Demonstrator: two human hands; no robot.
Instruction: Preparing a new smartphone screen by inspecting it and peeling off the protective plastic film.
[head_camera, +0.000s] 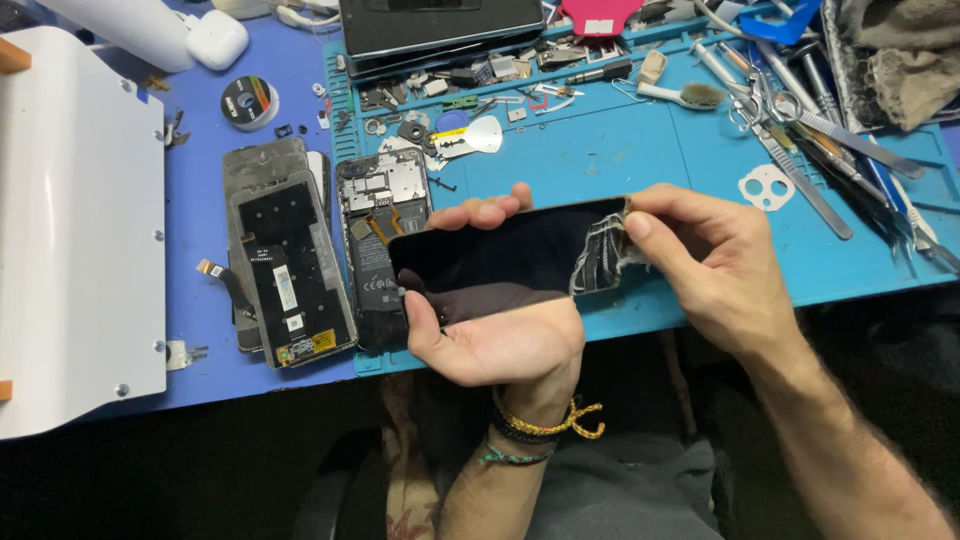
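The left hand (480, 335) cradled the black phone screen (490, 262) level from beneath, steadying it while the right hand (715, 265) pinched its protective film (600, 255), peeling one end.

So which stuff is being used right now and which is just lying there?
In use: left hand, right hand, black phone screen, torn film.
Lying about: opened phone, spare display panel, tweezers, small brush, tape roll.
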